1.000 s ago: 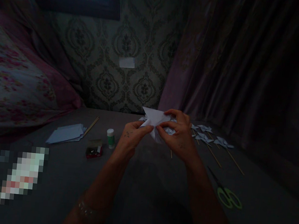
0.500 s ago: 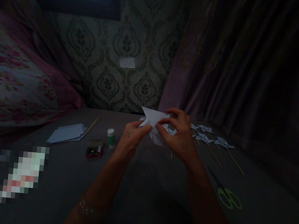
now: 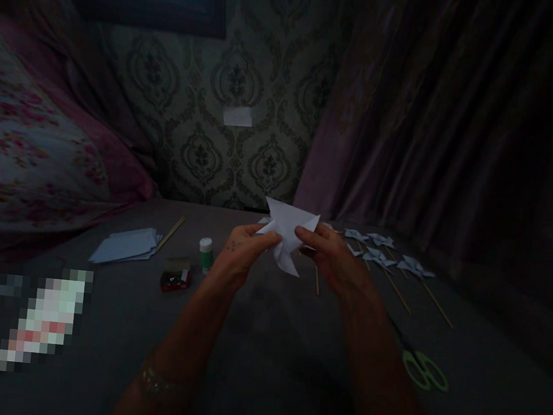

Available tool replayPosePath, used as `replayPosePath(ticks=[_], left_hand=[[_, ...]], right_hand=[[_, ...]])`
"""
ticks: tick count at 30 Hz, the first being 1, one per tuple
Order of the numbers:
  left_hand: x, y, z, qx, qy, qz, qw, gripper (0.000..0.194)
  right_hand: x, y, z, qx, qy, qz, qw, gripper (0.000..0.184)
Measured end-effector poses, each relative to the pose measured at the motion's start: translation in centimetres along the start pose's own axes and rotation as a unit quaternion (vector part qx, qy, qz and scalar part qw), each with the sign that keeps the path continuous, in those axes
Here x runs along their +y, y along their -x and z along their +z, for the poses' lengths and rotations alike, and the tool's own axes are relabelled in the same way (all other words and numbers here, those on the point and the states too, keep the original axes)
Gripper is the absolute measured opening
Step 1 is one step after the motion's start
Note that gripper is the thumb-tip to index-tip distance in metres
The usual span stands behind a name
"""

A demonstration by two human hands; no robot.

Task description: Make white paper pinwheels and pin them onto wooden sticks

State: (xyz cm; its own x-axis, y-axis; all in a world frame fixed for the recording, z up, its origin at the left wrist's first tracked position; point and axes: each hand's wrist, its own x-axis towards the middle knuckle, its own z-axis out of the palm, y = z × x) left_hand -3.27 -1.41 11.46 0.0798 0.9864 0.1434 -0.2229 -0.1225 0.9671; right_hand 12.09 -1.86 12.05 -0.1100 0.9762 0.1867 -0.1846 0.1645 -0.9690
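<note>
A folded white paper pinwheel (image 3: 288,225) is held up in front of me, its points spreading outward. My left hand (image 3: 245,250) pinches its left side, thumb across the front and fingers behind. On the other side, my right hand (image 3: 331,252) grips the right blade between thumb and fingers, most of which are hidden behind the paper. Beyond my hands, partly covered, lie more white paper and a thin stick (image 3: 317,281). Several finished pinwheels (image 3: 378,256) on wooden sticks rest on the grey surface to the right.
Green-handled scissors (image 3: 424,370) lie by my right forearm. To the left are a stack of white paper (image 3: 126,245), wooden sticks (image 3: 171,233), a green and white glue stick (image 3: 206,255) and a small open box (image 3: 175,277) of metal bits. A blurred-out packet (image 3: 45,322) lies nearer me.
My right hand has turned and shifted from pinching near the pinwheel's middle to holding its right blade. The pinwheel's front shows more fully. My left hand keeps its grip.
</note>
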Motion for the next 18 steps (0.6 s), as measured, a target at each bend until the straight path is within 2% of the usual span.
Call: replayPosePath(ticks=[4,8,14,18], left_hand=[[0.2,0.12,0.09,0.005,0.003,0.002,1.0,0.025],[0.25,0.09,0.05,0.014,-0.017,0.009,1.0,0.025],[0.05,-0.02,-0.08,0.027,-0.032,0.014,0.999,0.019],[0.21,0.08,0.01,0.019,-0.032,0.01,0.999,0.02]], right_hand=[[0.07,0.12,0.48,-0.014,-0.041,0.032,0.999,0.033],[0.48,-0.02,0.65,-0.021,-0.026,0.038,0.999,0.036],[0.83,-0.13,0.93,0.022,-0.014,0.007,1.0,0.024],[0.54,0.03,1.14,0.046,0.009,-0.001,0.999,0.025]])
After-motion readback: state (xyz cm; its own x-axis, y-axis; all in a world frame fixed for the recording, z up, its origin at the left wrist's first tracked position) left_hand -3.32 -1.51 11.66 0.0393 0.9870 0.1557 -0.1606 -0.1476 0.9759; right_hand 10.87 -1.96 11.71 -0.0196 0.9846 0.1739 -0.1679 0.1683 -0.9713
